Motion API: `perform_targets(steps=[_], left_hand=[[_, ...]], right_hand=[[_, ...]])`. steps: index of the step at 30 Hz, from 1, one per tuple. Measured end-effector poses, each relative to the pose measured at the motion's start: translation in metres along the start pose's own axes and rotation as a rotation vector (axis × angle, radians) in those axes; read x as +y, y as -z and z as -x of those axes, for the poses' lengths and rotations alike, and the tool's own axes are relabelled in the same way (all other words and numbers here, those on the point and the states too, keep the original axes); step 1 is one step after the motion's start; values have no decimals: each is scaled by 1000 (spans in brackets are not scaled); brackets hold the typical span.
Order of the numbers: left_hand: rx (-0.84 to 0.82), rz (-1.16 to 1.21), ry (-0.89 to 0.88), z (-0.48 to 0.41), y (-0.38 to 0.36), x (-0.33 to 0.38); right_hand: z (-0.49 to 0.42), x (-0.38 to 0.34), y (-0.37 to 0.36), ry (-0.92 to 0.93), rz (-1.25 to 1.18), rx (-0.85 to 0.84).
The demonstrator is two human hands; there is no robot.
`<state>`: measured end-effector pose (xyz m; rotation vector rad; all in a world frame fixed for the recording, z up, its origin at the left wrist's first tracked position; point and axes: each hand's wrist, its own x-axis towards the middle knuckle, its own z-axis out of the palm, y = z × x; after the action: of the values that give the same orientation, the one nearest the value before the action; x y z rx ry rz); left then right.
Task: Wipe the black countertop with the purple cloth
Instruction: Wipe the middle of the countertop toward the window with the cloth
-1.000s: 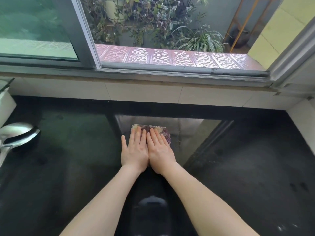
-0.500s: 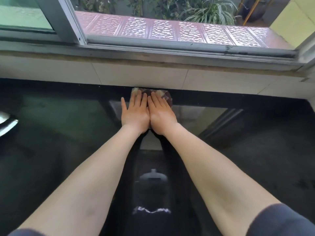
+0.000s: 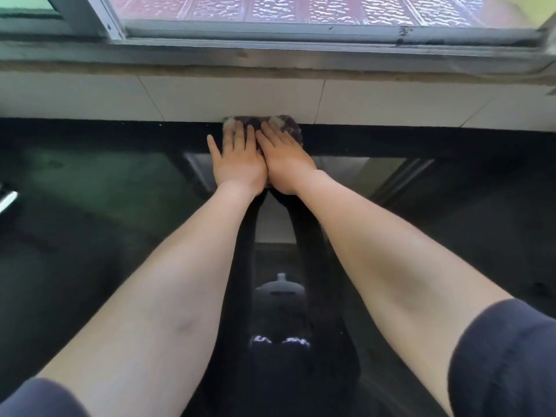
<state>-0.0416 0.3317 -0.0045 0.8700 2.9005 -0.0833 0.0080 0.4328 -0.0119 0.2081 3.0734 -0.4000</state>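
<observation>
The purple cloth (image 3: 290,127) lies flat on the glossy black countertop (image 3: 96,230), its far edge touching the white tiled backsplash. My left hand (image 3: 237,164) and my right hand (image 3: 285,162) press side by side on top of it, palms down, fingers stretched toward the wall. Most of the cloth is hidden under the hands; only its far edge and right corner show. Both arms are stretched out far over the counter.
The white tile backsplash (image 3: 376,100) and a metal window frame (image 3: 270,52) bound the counter at the back. A shiny metal object (image 3: 7,200) pokes in at the left edge. The counter surface mirrors the window and my arms.
Both hands have pushed the cloth away from me across the counter, from its middle up to the backsplash. My head has leaned forward and down.
</observation>
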Motion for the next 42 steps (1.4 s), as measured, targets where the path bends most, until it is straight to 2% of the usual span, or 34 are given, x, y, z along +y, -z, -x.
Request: perform_targets(steps=[5,12,22,42], left_hand=[[4,0,-28,7,2,29],[-44,51,-156,-3,1,57],[-26,47,-210,36,-5,53],[-84,113,-210,195,-19,46]], right_hand=[[19,24,5,-23,2,1],[35,53,13,-131,-3,-29],[70,35,3,-153,-30,47],[215,-37,-19,-213,-58,-37]])
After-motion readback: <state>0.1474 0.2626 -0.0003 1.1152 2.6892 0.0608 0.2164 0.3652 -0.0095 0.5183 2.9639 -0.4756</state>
